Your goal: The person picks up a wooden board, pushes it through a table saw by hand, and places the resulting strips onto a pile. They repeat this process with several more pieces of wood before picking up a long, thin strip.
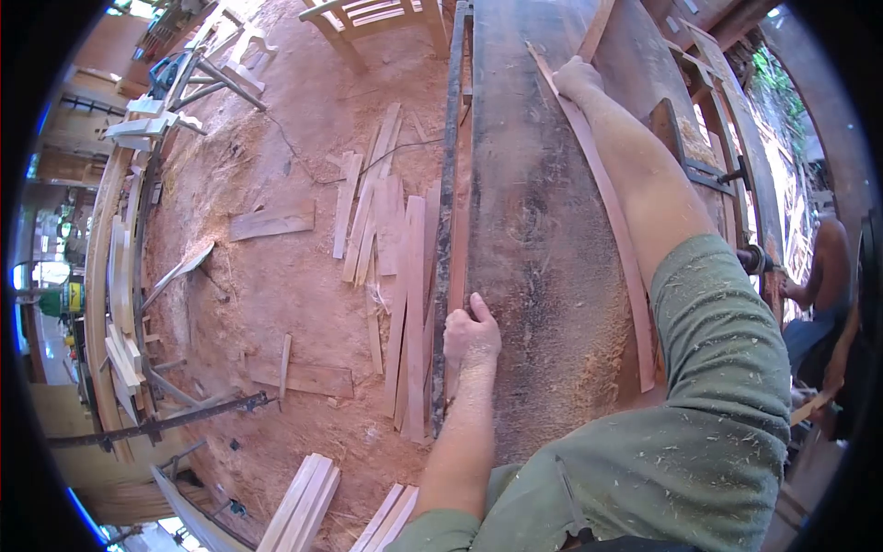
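Right grip (578,78) is closed on the far end of a long wood strip (635,304). Left grip (471,333) clutches the tabletop (533,230) edge. The strip looks held flat, and I think it needs steady pressing next.

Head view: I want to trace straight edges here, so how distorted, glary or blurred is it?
Head view: strong fisheye with black corners, so the bench edge and wood strip look bowed; daylight washes out the foliage top right; left hand and right hand are sharp and evenly lit.

Reddish-brown strip (633,294), dark bench (533,230) — seemingly grey, olive-green sleeve (727,368)
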`<state>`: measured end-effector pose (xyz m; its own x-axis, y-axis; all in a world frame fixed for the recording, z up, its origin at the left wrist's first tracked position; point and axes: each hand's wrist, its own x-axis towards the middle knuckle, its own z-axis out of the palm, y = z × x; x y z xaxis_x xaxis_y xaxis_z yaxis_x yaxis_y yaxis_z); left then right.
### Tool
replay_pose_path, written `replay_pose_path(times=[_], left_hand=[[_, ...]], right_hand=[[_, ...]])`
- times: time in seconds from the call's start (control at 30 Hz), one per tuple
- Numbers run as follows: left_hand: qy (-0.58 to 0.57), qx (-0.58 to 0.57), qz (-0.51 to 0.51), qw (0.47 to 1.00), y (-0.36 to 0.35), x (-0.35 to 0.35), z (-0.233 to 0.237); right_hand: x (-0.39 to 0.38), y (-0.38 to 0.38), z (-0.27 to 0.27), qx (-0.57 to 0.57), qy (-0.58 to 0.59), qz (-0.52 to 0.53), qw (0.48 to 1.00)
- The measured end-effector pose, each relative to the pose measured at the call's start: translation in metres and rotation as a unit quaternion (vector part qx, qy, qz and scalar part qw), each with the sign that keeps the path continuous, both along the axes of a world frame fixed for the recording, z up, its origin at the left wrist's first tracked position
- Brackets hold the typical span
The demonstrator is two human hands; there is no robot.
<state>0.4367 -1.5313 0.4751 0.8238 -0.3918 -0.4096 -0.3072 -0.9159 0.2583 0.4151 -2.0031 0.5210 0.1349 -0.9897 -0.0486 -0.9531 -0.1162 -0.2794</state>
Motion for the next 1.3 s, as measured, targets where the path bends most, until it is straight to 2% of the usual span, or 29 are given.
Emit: replay_pose_path(times=[0.03, 0.1, 0.13, 0.17, 0.2, 0.23, 0.33, 0.4, 0.43, 0.47, 0.5, 0.53, 0.57, 0.6, 0.63, 0.7, 0.73, 0.77, 0.8, 0.87, 0.9, 0.93, 1.0, 1.07, 1.13, 1.17, 1.2, 1.27, 1.3], left_hand=[[0.014, 0.0, -0.005, 1.0, 0.001, 0.001, -0.001], [0.015, -0.007, -0.015, 1.0, 0.002, 0.0, 0.003], [0.007, -0.014, -0.014, 1.0, 0.002, 0.0, 0.006], [0.022, -0.021, -0.012, 0.999, 0.003, 0.0, 0.005], [0.028, -0.029, -0.031, 0.999, 0.004, 0.001, 0.005], [0.022, -0.056, -0.015, 0.998, 0.004, 0.0, 0.005], [0.02, -0.175, 0.039, 0.984, 0.012, -0.002, 0.003], [0.035, -0.333, 0.09, 0.938, 0.015, 0.004, -0.015], [0.051, -0.423, 0.12, 0.897, 0.024, 0.012, -0.037], [-0.022, -0.488, 0.118, 0.865, 0.035, 0.028, -0.09], [-0.095, -0.553, 0.113, 0.82, 0.042, 0.038, -0.128], [-0.043, -0.533, 0.162, 0.829, 0.055, 0.041, -0.075], [0.006, -0.506, 0.213, 0.836, 0.071, 0.047, -0.01], [0.013, -0.506, 0.204, 0.838, 0.087, 0.053, 0.003], [-0.007, -0.508, 0.16, 0.846, 0.098, 0.064, 0.011], [-0.028, -0.509, 0.103, 0.854, 0.107, 0.074, 0.04], [0.046, -0.469, 0.019, 0.882, 0.1, 0.073, 0.058], [0.12, -0.422, -0.066, 0.896, 0.095, 0.071, 0.07], [0.125, -0.425, -0.085, 0.893, 0.085, 0.074, 0.06], [0.025, -0.358, -0.279, 0.891, 0.053, 0.077, 0.024], [0.05, -0.311, -0.334, 0.889, 0.045, 0.073, 0.036], [0.059, -0.315, -0.36, 0.876, 0.039, 0.068, 0.044], [0.067, -0.208, -0.398, 0.891, 0.034, 0.063, 0.049], [0.058, -0.202, -0.417, 0.884, 0.029, 0.055, 0.046], [0.039, -0.19, -0.423, 0.885, 0.031, 0.054, 0.038], [0.041, -0.148, -0.421, 0.894, 0.031, 0.054, 0.034], [0.042, -0.11, -0.416, 0.902, 0.032, 0.052, 0.039], [0.028, -0.07, -0.449, 0.89, 0.055, 0.049, 0.053], [0.067, -0.08, -0.452, 0.886, 0.072, 0.048, 0.06]], right_hand=[[-0.003, 0.012, 0.001, 0.0, 0.009, -0.012, 1.0], [0.003, 0.074, 0.032, 0.008, 0.035, 0.052, 0.998], [0.01, 0.099, 0.028, 0.021, 0.022, 0.031, 0.999], [0.011, 0.1, -0.003, 0.002, 0.059, 0.11, 0.992], [0.017, 0.137, 0.008, 0.04, 0.091, 0.124, 0.987], [0.017, 0.202, 0.06, 0.035, 0.192, 0.244, 0.95], [0.024, 0.302, 0.058, 0.027, 0.128, 0.293, 0.947], [0.022, 0.359, 0.013, -0.13, 0.095, 0.297, 0.941], [0.019, 0.39, 0.012, -0.05, 0.065, 0.301, 0.95], [0.012, 0.414, 0.015, 0.022, 0.034, 0.303, 0.952], [0.003, 0.445, 0.008, 0.085, -0.073, 0.213, 0.971], [-0.004, 0.476, -0.001, 0.14, -0.183, 0.12, 0.966], [-0.024, 0.506, 0.003, 0.097, -0.227, 0.137, 0.959], [-0.049, 0.533, 0.009, 0.054, -0.272, 0.157, 0.948], [-0.067, 0.55, 0.012, 0.05, -0.274, 0.151, 0.949], [-0.1, 0.582, 0.004, -0.085, -0.192, 0.118, 0.971], [-0.113, 0.593, -0.002, -0.09, -0.197, 0.104, 0.971], [-0.126, 0.603, -0.011, -0.1, -0.125, 0.126, 0.979], [-0.136, 0.608, -0.017, -0.111, -0.049, 0.146, 0.982], [-0.145, 0.619, -0.014, -0.087, -0.058, 0.13, 0.986], [-0.146, 0.622, -0.005, 0.013, -0.055, 0.126, 0.99], [-0.149, 0.627, 0.004, 0.114, -0.058, 0.118, 0.985], [-0.15, 0.653, 0.006, 0.125, -0.077, 0.068, 0.987], [-0.155, 0.67, 0.005, 0.137, -0.094, 0.037, 0.985], [-0.16, 0.682, -0.006, 0.195, -0.154, 0.022, 0.968], [-0.166, 0.691, 0.001, 0.217, -0.153, 0.018, 0.964], [-0.18, 0.696, 0.003, 0.208, -0.157, 0.014, 0.965], [-0.215, 0.709, 0.004, 0.275, -0.173, 0.048, 0.945], [-0.237, 0.719, -0.001, 0.288, -0.138, 0.04, 0.947]])
